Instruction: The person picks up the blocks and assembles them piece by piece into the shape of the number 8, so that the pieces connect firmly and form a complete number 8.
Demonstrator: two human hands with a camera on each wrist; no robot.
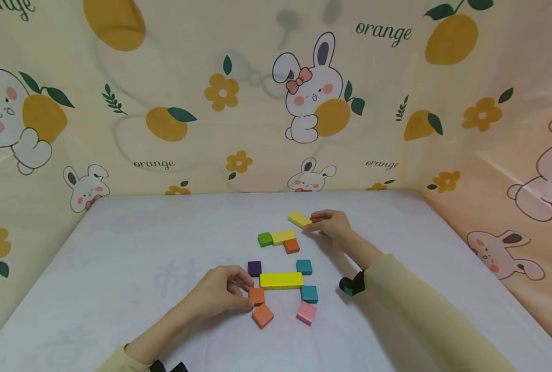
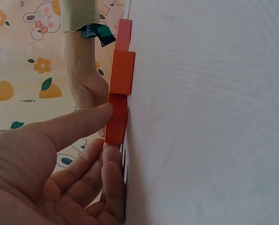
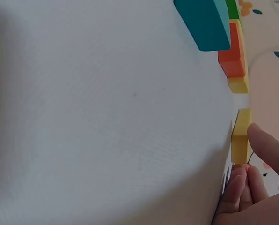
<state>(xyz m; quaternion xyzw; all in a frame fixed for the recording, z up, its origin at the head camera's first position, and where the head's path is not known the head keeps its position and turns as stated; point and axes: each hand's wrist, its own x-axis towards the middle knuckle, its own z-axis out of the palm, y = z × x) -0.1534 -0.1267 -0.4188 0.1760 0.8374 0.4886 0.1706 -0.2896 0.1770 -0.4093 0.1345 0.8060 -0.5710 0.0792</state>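
Smooth blocks (image 1: 281, 281), matt tabletop (image 1: 164, 243)

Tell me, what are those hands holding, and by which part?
The right hand pinches a pale yellow block by its right end; the left hand holds an orange block between thumb and fingers at its left side.

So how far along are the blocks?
Looks done: the purple block and two blue blocks sit at corners of the long yellow block. In hand: the left hand pinches an orange block, the right hand a pale yellow block. Perhaps left to do: placing that pale yellow block, apart from the others.
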